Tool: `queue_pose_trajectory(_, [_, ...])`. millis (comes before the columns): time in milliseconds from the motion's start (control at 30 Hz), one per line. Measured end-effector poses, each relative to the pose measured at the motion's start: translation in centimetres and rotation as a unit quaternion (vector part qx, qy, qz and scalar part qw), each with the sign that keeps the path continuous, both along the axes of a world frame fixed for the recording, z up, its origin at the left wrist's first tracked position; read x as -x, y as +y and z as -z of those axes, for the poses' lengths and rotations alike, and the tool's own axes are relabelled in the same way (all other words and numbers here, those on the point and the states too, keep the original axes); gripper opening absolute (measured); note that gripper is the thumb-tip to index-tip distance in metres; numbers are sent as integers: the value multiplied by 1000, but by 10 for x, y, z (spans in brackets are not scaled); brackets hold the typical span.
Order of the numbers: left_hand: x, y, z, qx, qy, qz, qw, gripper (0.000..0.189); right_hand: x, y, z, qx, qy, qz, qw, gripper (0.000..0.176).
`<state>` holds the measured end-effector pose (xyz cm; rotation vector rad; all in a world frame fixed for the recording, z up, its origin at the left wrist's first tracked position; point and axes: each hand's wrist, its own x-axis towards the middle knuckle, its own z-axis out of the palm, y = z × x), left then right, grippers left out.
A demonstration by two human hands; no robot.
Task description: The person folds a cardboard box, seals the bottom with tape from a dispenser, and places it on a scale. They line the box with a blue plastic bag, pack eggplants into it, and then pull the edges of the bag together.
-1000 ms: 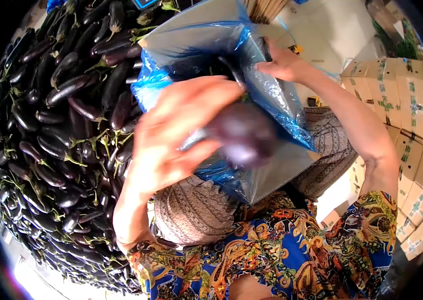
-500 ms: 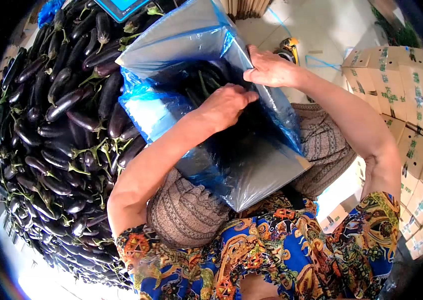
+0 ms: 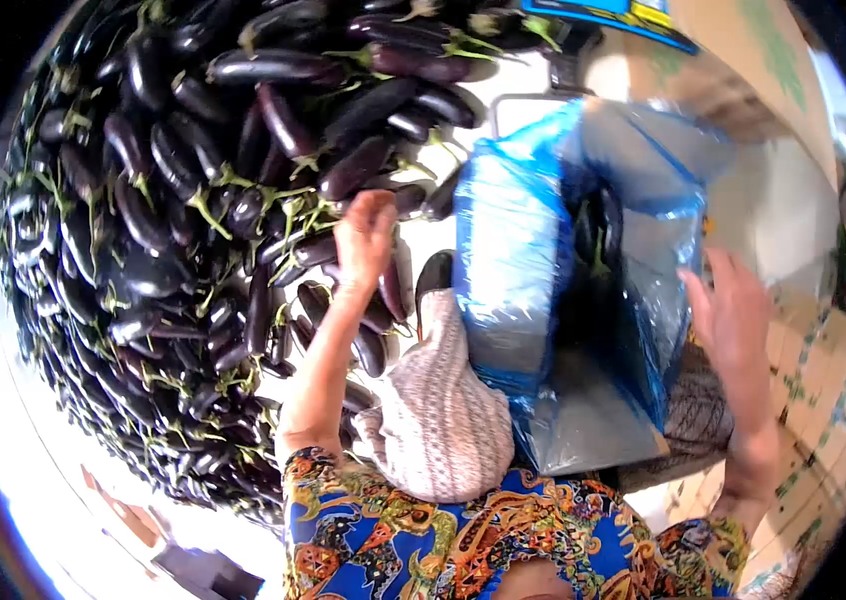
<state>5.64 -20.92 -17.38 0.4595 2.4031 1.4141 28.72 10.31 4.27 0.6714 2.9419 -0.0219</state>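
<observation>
My left hand (image 3: 368,240) is over the near edge of a big heap of eggplants (image 3: 168,160), its fingers stretched forward beside a dark purple eggplant (image 3: 355,168). It appears to hold nothing. My right hand (image 3: 733,315) is open at the right side of a carton (image 3: 598,435) lined with blue plastic film (image 3: 508,270), thumb apart from the fingers and close to the film. The carton stands between my legs with its flaps up. A few eggplants (image 3: 611,220) show inside it; its deeper part is in shadow.
A blue-framed device (image 3: 613,18) sits at the top, beyond the carton. Stacked printed cartons (image 3: 813,390) stand at the right. Loose eggplants (image 3: 371,350) lie on the pale floor by my patterned trouser leg (image 3: 453,400).
My left hand has left the carton's inside and moved left to the eggplant heap. My right hand has let go of the carton's edge. The view has turned left.
</observation>
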Motion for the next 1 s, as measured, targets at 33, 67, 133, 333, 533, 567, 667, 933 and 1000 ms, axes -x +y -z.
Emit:
queue_pose_trajectory(33, [-9, -7, 32, -9, -14, -14, 1000, 18, 3, -10, -2, 59, -14, -5, 998, 32])
queue_pose_trajectory(67, [-13, -11, 46, 93, 97, 57, 989, 23, 6, -20, -3, 117, -31, -7, 993, 31])
queue_pose_trajectory(133, [-31, 0, 63, 135, 116, 80, 981, 33, 6, -29, 14, 203, -52, -42, 977, 29])
queue_pose_trajectory(333, [-37, 63, 107, 200, 225, 110, 947, 56, 4, -30, 112, 138, -374, -94, 912, 29])
queue_pose_trajectory(533, [-33, 87, 123, 210, 107, 88, 968, 60, -28, 8, 191, 121, -293, -193, 929, 30])
queue_pose_trajectory(567, [-31, 82, 115, 161, 45, 70, 983, 60, -29, 5, 189, 126, -323, -166, 923, 29])
queue_pose_trajectory(667, [-19, 53, 65, -100, -353, -104, 924, 80, -10, -5, 161, 150, -347, -109, 919, 26])
queue_pose_trajectory(933, [-23, 39, -120, -357, -313, 50, 879, 84, 72, -25, 18, 595, 54, 23, 802, 61])
queue_pose_trajectory(1000, [-31, 62, -157, -308, -300, 183, 884, 100, 77, -36, 2, 660, 164, 20, 733, 73])
